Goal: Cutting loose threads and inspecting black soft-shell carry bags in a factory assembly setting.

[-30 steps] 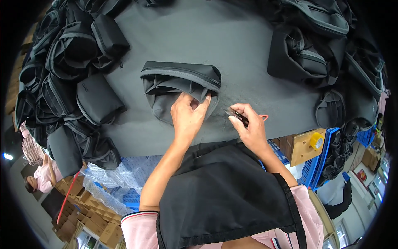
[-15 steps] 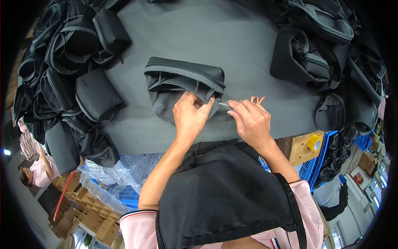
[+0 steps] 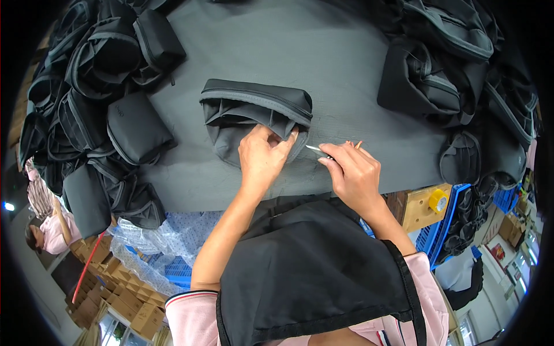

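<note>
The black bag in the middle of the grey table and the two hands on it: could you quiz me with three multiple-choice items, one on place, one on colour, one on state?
1. Where does the black bag lie?
A. on the grey table
B. on the floor
C. in the blue crate

2. What colour is the roll on the wooden block?
A. red
B. yellow
C. white

3. What is the left hand doing?
A. hanging free
B. pinching the bag's edge
C. holding a box

Answers: 1 A, the bag rests on the table between the bag piles. 2 B, the tape roll is yellow. 3 B, its fingers grip the fabric, while the right hand holds a small metal tool beside it.
</note>
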Demonstrator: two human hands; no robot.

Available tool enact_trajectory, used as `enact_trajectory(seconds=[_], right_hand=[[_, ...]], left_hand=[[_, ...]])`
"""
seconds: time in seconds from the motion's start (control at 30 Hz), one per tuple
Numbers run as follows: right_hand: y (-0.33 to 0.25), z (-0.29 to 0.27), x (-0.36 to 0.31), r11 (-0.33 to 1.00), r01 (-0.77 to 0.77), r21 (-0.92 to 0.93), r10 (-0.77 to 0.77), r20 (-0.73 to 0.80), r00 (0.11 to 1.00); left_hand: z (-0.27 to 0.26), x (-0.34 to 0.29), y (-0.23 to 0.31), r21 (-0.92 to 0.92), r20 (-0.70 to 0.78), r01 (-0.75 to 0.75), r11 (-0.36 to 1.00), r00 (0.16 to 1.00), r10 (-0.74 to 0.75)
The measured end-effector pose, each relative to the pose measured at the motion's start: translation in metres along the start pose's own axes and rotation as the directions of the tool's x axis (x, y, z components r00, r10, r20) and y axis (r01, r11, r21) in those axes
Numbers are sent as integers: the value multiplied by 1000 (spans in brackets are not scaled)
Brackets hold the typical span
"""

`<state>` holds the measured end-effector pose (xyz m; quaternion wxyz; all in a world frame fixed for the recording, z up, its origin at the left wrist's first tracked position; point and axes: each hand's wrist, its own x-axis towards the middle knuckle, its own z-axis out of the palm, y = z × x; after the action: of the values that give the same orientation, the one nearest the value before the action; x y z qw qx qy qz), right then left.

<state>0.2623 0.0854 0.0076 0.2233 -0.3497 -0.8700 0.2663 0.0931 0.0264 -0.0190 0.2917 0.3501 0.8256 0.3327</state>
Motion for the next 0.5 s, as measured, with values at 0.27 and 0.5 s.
enact_trajectory(seconds=[0.27,0.5], right_hand=[[-4,1,-4,966,-75,248,74,16,997],[-16,6,5,967,-17,255,5,50,999]], left_hand=[[-20,15,20,-100,169,223,970,964,-204],[-27,17,25,-20,194,266,964,946,-258]])
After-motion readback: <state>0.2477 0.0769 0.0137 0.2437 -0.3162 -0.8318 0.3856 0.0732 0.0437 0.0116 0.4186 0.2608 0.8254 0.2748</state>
